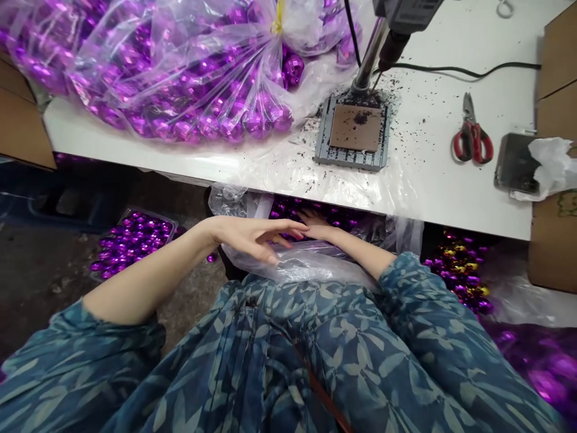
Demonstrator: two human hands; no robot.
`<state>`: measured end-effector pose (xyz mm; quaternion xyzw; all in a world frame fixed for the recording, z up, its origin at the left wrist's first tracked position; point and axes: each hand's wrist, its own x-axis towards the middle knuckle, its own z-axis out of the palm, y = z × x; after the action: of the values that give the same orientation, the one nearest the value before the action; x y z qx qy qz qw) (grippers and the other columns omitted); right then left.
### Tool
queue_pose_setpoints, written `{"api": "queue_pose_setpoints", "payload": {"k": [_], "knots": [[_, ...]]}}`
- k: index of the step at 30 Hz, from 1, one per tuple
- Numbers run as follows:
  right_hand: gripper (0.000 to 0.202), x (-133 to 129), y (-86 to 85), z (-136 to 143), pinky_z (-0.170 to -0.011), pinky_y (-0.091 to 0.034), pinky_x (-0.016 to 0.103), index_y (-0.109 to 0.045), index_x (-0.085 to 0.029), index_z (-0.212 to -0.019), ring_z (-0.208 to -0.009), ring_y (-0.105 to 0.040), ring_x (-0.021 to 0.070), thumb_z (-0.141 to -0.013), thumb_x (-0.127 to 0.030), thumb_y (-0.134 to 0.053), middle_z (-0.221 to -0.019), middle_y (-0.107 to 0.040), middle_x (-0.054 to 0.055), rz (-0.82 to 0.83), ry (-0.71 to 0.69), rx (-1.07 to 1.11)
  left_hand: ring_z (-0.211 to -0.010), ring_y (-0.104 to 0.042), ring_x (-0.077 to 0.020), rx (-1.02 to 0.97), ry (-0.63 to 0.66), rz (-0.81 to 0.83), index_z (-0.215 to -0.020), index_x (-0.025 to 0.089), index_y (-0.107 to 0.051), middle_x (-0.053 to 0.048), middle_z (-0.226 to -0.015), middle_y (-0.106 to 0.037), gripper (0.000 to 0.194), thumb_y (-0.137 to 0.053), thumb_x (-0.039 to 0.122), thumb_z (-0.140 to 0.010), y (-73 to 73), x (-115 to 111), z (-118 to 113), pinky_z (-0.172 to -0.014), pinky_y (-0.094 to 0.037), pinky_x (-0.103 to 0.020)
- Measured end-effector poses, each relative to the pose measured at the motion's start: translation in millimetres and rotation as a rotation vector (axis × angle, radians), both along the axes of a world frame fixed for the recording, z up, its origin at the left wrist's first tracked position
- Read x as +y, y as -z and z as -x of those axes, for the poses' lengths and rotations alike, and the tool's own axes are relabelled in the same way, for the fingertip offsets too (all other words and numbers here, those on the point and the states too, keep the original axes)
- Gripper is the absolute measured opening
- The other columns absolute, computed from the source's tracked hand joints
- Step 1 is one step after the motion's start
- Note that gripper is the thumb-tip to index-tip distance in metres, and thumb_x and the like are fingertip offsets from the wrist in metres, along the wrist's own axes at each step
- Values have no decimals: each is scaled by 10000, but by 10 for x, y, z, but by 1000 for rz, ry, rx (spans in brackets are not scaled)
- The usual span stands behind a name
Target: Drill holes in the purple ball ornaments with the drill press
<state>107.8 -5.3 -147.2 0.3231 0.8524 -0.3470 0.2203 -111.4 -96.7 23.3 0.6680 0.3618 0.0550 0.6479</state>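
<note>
Purple baubles (280,208) in plastic bag (311,264), left grip (252,233) apart, right grip (318,230) inside, closure unclear

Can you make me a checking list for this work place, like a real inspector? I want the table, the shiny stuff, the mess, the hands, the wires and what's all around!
Surface: white table, dark crumbs scattered around the drill's base.
Job's things: shiny purple pieces in the plastic-lined opening below the table edge.
Clutter: knotted bag of purple pieces, red-handled scissors, dark box with crumpled white plastic.
Hands: left hand open above clear plastic; right hand reaches into the opening, fingers partly hidden.
Cables: black cable runs towards the right-hand cardboard.
Surroundings: tub of purple pieces on the floor.
</note>
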Motion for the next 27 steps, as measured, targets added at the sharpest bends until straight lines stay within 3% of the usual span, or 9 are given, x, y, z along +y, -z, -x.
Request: {"api": "queue_pose_setpoints", "payload": {"k": [2,5,8,13,17,20,23,27], "knots": [[552,-9,-70,-212,-1175,-589,451,-609,-166,-1388,-1331,-619,191,-990,-547,-618,-1426,-622,122,-30,-69,1,-1290,-709,-274,148,-35,15,-1588,229,-516,-152,-1592,-632,777,-670,645,-950,94,-13,-93,-986,-559,-289],[542,-35,-205,-569,-1179,-588,452,-609,-171,-1391,-1337,-616,189,-989,-536,-623,-1437,-617,124,-91,-140,-64,-1016,-757,-239,233,136,12,-1214,197,-764,-87,-1192,-825,436,-708,544,-957,143,-59,-227,-843,-530,-241],[551,-47,-384,-941,-1178,-589,457,-601,-169,-1401,-1343,-613,194,-988,-532,-627,-1442,-612,125,-162,-159,-153,-842,-711,-194,240,231,-78,-936,195,-792,-41,-942,-816,200,-699,368,-971,140,-120,-267,-757,-487,-222],[538,16,-761,-1662,-1148,-602,434,-615,-165,-1375,-1293,-633,177,-995,-546,-611,-1389,-639,120,-195,-160,-304,-813,-687,-184,396,202,-194,-839,181,-791,-64,-965,-793,141,-668,175,-908,238,-275,-174,-750,-478,-228],[531,150,-928,-2108,-1125,-612,420,-625,-150,-1347,-1262,-645,169,-990,-542,-622,-1354,-653,115,-193,-129,-405,-871,-708,-189,338,144,-193,-850,169,-778,-85,-1043,-781,199,-594,110,-899,251,-364,-166,-808,-504,-224],[513,237,-907,-2180,-1113,-615,404,-635,-152,-1325,-1243,-648,160,-993,-543,-617,-1336,-660,113,-182,-123,-390,-826,-691,-175,244,149,-171,-801,173,-725,-53,-943,-746,175,-595,116,-904,107,-333,-179,-775,-487,-214],[522,267,-866,-2073,-1118,-613,409,-629,-152,-1339,-1255,-644,165,-991,-541,-620,-1351,-653,116,-191,-129,-316,-783,-678,-163,216,165,-147,-808,181,-704,-31,-897,-717,206,-639,266,-984,-49,-254,-153,-726,-477,-212],[533,301,-955,-1854,-1107,-618,410,-623,-143,-1345,-1248,-649,167,-988,-538,-628,-1338,-656,115,-182,-145,-264,-951,-748,-227,328,165,-141,-1010,186,-757,-67,-1063,-790,280,-830,434,-901,-119,-147,-38,-803,-522,-243]]}}
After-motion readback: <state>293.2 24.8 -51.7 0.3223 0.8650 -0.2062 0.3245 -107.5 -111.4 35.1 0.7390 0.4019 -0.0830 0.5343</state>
